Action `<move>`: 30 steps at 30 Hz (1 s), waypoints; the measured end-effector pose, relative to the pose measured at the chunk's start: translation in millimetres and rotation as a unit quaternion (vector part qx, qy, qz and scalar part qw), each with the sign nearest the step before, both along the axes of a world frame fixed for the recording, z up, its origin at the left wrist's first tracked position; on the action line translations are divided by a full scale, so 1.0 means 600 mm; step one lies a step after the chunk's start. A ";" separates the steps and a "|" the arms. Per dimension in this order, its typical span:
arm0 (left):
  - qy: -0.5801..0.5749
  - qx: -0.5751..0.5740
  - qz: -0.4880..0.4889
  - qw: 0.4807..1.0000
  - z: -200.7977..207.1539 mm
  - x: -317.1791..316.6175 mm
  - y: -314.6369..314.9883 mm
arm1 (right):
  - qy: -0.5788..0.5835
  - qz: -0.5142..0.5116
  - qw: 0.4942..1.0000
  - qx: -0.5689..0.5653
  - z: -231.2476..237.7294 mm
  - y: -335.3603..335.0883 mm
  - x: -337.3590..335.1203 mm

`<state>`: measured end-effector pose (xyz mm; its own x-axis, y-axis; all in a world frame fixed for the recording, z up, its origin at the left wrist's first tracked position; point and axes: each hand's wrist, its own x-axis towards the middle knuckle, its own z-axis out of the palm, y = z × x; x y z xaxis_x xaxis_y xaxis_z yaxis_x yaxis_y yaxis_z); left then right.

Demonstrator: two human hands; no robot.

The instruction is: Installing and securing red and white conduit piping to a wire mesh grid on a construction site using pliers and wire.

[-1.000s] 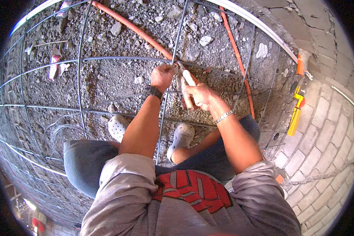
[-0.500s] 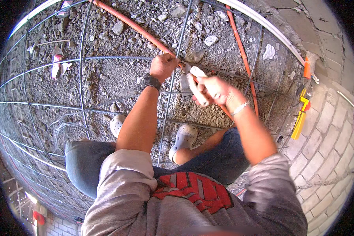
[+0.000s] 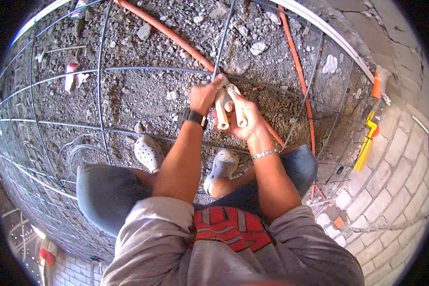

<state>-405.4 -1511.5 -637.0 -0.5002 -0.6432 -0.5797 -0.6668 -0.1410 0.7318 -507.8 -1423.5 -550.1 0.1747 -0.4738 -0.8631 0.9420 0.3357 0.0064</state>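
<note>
My right hand (image 3: 245,117) is closed round the cream-coloured handles of a pair of pliers (image 3: 222,107), its handles pointing back toward me. The pliers' head is up at a crossing of steel reinforcing bars (image 3: 152,70), beside an orange flexible conduit (image 3: 176,39) that runs in from the upper left. Next to the pliers' head is my left hand (image 3: 202,97), fingers pinched together and slightly blurred. What those fingers hold, if anything, is too small to make out. The pliers' jaws are partly hidden by the fingers.
Loose gravel and stones (image 3: 143,32) lie under the bar grid. A second orange conduit (image 3: 298,71) runs on the right. Coiled thin wire (image 3: 81,155) lies at left. A yellow tool (image 3: 364,148) rests by the block wall (image 3: 391,167). My clogs (image 3: 149,153) stand between the bars.
My left hand has come down slightly from the conduit and bar crossing. My right hand has shifted left and turned the pliers, so their handles now point toward me.
</note>
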 end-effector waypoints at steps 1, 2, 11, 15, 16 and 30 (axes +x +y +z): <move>0.223 0.358 0.154 0.893 0.008 -0.002 0.014 | 0.006 0.020 1.000 -0.009 0.000 0.003 -0.001; 0.336 0.661 0.268 0.615 0.015 -0.011 0.031 | -0.005 0.039 0.998 -0.054 0.001 0.007 0.000; 0.406 0.691 0.420 0.426 0.012 -0.066 0.043 | 0.268 0.359 0.891 0.080 0.077 -0.058 -0.048; 0.463 0.639 0.490 0.370 0.018 -0.093 0.035 | 0.635 0.710 0.304 -0.011 0.146 -0.086 -0.005; 0.443 0.646 0.498 0.373 0.018 -0.098 0.033 | 0.632 0.755 0.173 0.018 0.153 -0.091 0.016; 0.472 0.558 0.498 0.467 0.025 -0.097 0.096 | 0.318 0.667 0.648 0.183 0.114 -0.143 -0.054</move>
